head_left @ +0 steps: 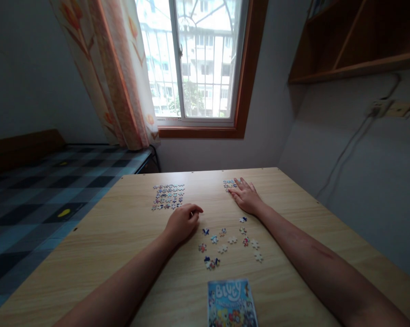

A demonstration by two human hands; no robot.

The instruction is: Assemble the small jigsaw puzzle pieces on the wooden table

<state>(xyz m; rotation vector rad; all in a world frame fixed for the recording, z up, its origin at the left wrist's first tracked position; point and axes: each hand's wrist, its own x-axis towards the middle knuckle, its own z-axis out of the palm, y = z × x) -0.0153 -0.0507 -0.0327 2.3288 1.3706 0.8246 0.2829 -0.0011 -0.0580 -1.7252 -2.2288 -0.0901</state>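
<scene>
My right hand (246,195) lies flat with its fingers spread over a small group of jigsaw pieces (229,184) near the far edge of the table. Part of that group is hidden under the fingers. My left hand (183,221) rests on the wood, its fingers loosely curled in and nothing visible in them. Just beyond it, a larger block of jigsaw pieces (167,196) is laid out in rows. Between my forearms lie several loose jigsaw pieces, among them a pale one (232,240) and a dark blue one (206,231). A few pieces (212,262) lie clustered nearer me.
A blue puzzle box (231,303) marked "Bluey" lies at the near side of the wooden table (123,236). A bed with a checked cover (48,181) stands to the left. Ahead are a curtain (119,91) and a barred window; a wooden shelf (362,68) hangs at right.
</scene>
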